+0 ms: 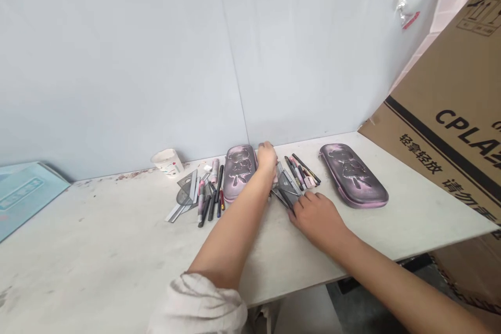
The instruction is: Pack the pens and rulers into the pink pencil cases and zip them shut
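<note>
My left hand [267, 156] is closed beside the right edge of a dark purple-pink pencil case [238, 169] with a raised cartoon figure. What its fingers hold, if anything, is hidden. Curled fingers of my right hand [316, 215] rest at the front of a second stationery pile, against a slim dark item whose kind I cannot make out. That pile has a grey transparent set square [288, 187], several dark pens [294, 172] and a small pink item [309, 181]. To the right lies a matching pencil case [352, 175]. Both cases look shut.
Left of the first case lie rulers and a protractor [186, 195], several pens and markers [211, 198] and a small white block [207, 168]. A paper cup [168, 162] leans near the wall. A light-blue folder [29, 195] is far left; a large cardboard box [446, 109] stands right.
</note>
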A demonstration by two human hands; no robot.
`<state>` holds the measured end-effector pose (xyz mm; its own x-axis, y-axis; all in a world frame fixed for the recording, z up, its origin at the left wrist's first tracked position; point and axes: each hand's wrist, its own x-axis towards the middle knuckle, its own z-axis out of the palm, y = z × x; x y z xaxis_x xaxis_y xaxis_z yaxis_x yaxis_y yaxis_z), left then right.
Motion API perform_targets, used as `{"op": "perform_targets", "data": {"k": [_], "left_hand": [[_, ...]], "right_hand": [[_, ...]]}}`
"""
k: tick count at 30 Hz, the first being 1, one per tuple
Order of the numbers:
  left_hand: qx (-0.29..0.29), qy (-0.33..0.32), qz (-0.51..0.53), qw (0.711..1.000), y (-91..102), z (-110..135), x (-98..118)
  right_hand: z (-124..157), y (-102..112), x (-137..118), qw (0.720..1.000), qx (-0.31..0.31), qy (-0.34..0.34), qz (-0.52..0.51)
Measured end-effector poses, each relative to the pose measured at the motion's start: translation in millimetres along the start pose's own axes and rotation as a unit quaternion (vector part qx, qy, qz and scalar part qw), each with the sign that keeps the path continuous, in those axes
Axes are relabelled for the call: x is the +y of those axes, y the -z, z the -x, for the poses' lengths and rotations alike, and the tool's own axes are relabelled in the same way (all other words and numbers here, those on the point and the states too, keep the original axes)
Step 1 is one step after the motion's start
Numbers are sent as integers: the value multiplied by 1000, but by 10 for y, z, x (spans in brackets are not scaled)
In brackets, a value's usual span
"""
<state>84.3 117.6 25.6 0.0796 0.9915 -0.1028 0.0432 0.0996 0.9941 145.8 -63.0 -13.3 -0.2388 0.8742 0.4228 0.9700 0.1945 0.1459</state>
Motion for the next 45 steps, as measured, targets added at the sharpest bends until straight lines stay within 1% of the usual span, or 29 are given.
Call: {"op": "perform_targets", "data": {"k": [2,4,7,11,13,16,19,21,24,26,28,30,32,34,37,40,43,45], "left_hand": [[-29,-37,-121,992,-20,-81,-79],[-64,-83,-236,966,-22,-115,-120],[-119,-146,-373,908,-4,-90,-121],[-192,-202,-501,819,-1,-3,-110],[-209,-224,-541,784,-12,31,-128],[-208,-246,-582,747,-19,73,-160],[-204,-264,-603,725,11,121,-148],[-206,-302,-603,709,48,167,-96],[-221,-394,-589,670,105,275,37],[-226,-424,-584,655,137,379,135],[-223,-416,-583,662,166,497,217],[-224,-403,-573,677,191,608,275],[-234,-391,-557,695,207,692,310],[-249,-380,-535,712,210,743,332],[-281,-365,-492,739,194,784,356],[-313,-323,-446,774,170,814,365],[-344,-279,-382,811,148,841,340],[-350,-271,-347,827,139,859,315]], "right_hand": [[-152,7,107,998,-38,-44,6],[-311,-11,248,996,-40,-74,18],[-496,-79,414,994,-43,-95,37],[-662,-175,449,987,-87,-133,22],[-726,-212,431,983,-104,-151,8],[-779,-275,442,979,-104,-174,-4],[-756,-341,533,977,-68,-203,-22],[-699,-349,634,975,-30,-215,-54],[-570,-240,807,965,30,-210,-157],[-470,-91,907,951,48,-189,-240],[-374,76,985,941,39,-170,-289],[-293,214,1042,939,16,-174,-297],[-229,293,1085,936,0,-189,-298],[-177,323,1113,929,-2,-195,-314],[-108,342,1110,922,26,-192,-335],[-44,402,1057,939,75,-177,-285],[1,498,1004,956,132,-121,-234],[12,561,990,952,161,-87,-247]]}}
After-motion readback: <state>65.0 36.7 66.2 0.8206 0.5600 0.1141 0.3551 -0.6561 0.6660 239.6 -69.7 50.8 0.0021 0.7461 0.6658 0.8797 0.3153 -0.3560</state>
